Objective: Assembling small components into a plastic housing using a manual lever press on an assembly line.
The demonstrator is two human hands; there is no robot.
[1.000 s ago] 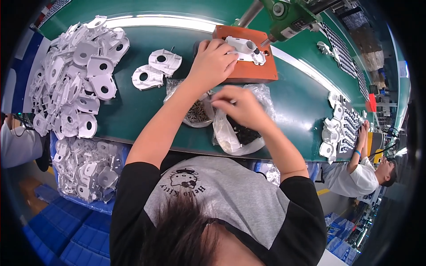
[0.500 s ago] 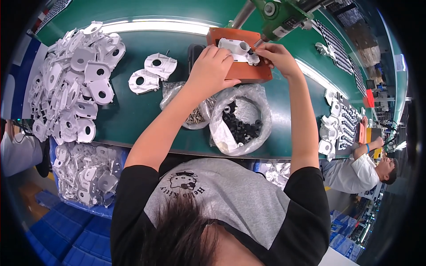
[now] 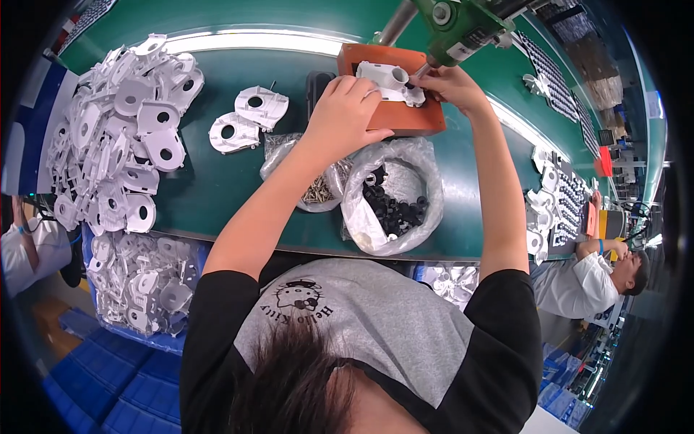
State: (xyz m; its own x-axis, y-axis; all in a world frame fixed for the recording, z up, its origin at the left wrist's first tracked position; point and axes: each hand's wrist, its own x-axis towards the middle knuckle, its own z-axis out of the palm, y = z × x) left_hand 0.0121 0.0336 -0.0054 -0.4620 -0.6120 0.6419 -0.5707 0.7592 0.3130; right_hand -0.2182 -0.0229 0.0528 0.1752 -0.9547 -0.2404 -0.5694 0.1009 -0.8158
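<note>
A white plastic housing (image 3: 392, 74) with a round upright tube lies in an orange block fixture (image 3: 412, 126) at the back of the bench. My left hand (image 3: 345, 112) lies over the housing's left end, fingers bent down and gripping its edge. At the other end, my right hand (image 3: 454, 88) has its fingers pinched together beside a small black part (image 3: 411, 85) next to the tube. Whatever sits between those fingertips is hidden. The metal tip of a green machine (image 3: 463, 32) comes down just above the right fingers.
Near me stand a clear bag of black parts (image 3: 394, 206) and a bag of screws (image 3: 318, 192). Two white housings (image 3: 249, 119) lie left of the fixture, beside a big heap of them (image 3: 123, 130). A crate of white parts (image 3: 141, 282) stands below the bench edge. A co-worker (image 3: 589, 282) sits at right.
My right hand has shifted slightly up and to the right, closer under the machine's tip. My left hand and the housing stay put. The co-worker's hand has moved up toward their head.
</note>
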